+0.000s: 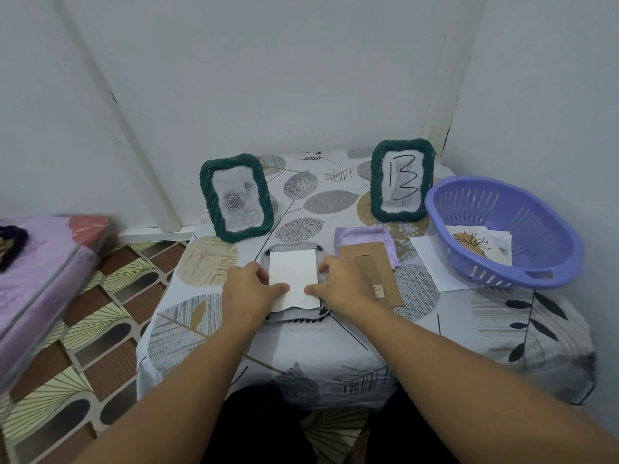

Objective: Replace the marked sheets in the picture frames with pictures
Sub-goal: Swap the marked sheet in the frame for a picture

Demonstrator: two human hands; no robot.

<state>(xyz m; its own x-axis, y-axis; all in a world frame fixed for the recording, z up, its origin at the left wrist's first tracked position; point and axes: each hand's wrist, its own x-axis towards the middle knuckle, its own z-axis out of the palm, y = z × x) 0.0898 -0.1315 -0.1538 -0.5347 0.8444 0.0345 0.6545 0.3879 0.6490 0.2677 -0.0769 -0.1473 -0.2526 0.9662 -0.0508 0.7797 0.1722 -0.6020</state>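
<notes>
On the near middle of the counter [207,329] a picture frame [294,317] lies face down, its rim showing only as a pale twisted edge around a white sheet [294,279] laid over its open back. The left hand [249,289] has its grip pinched on the sheet's left edge, thumb on top near the lower corner; the right hand [338,284] pinches the right edge the same way, thumb pointing inward. The sheet's near edge looks wavy and overhangs the opening, so it is probably not yet seated, though whether this white face is a picture's back or a marked sheet cannot be told from here. Just right of the hands lies the brown backing board [370,279], resting partly on a lilac cloth [363,236]. At the far left a green frame [236,197] stands already holding a rose picture; at the far right a second green frame [402,180] still shows a sheet marked 13. A purple basket [502,229] at the right holds more pictures [475,244], standing on loose white paper [432,259]. The risk now is creasing: pressing the sheet down while it sits skewed could buckle the wavy near edge or trap a corner under the rim. Uneven pull between the two pinches could also slide it askew, so the board would then close on a crooked picture.
</notes>
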